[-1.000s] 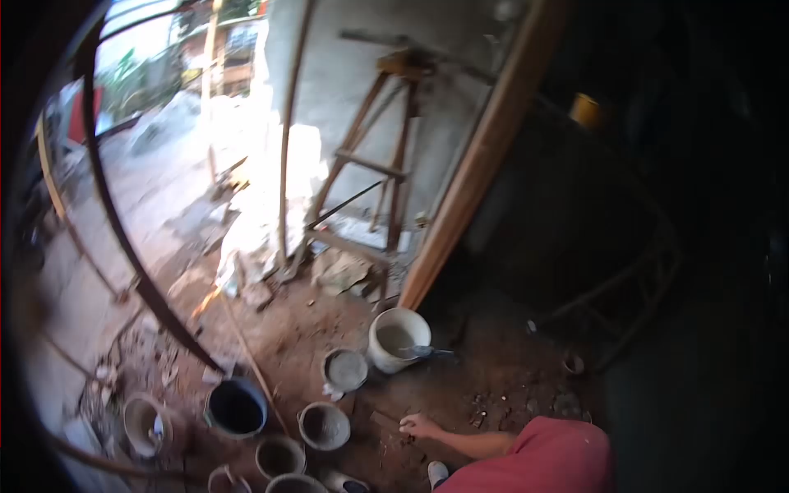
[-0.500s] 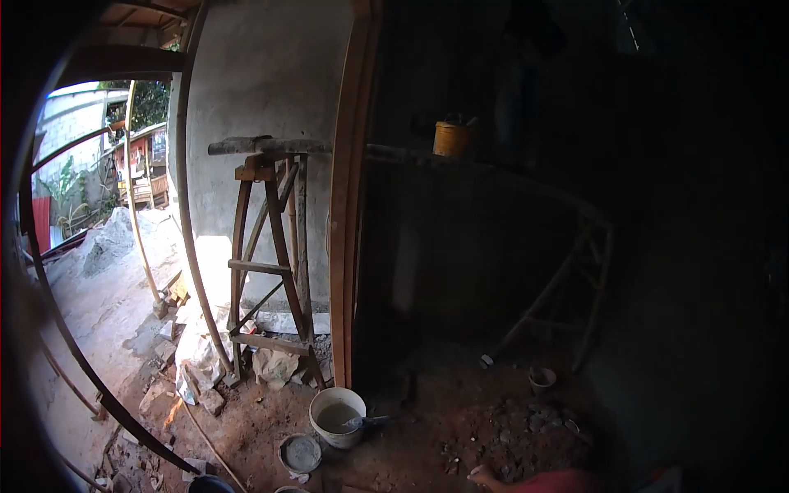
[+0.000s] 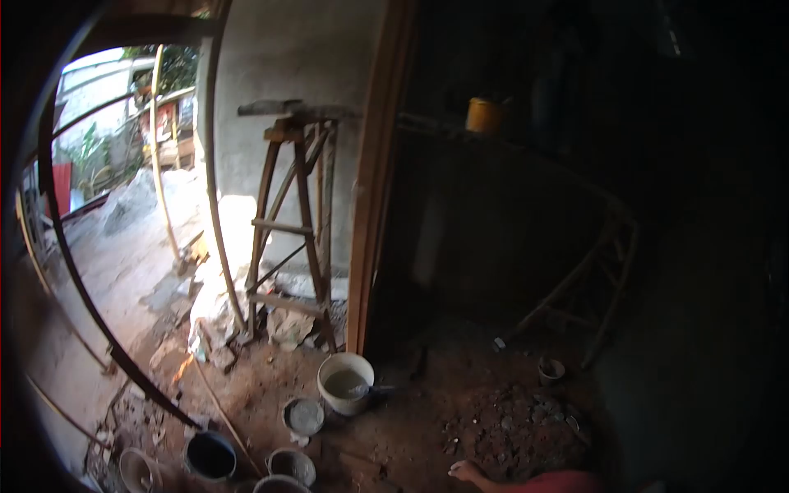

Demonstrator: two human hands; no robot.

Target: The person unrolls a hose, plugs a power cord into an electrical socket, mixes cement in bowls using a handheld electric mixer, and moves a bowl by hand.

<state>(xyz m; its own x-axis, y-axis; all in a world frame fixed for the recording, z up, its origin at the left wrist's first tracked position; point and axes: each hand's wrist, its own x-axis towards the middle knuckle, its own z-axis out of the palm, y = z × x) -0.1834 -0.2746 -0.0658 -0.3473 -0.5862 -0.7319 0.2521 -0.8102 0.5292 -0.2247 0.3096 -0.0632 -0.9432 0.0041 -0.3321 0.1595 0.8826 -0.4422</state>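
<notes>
From the lower right a red sleeve reaches in, and my right hand shows at its end, low over the dark dirt floor. Nothing can be seen in this hand; its fingers are too small and dim to make out their pose. Nearest to it lies a patch of broken rubble. Left of the hand are a grey bucket and, farther up, a white bucket with greyish contents and a tool handle leaning over its rim. My left hand is out of view.
A wooden trestle supports a plank by the grey wall. A yellow bucket stands on the plank beyond the wooden door frame. Black bucket, shallow pail and curved poles occupy the left side.
The view has tilted down and turned slightly left, so several buckets now show at the bottom left. My right hand appears a little farther left and higher in view.
</notes>
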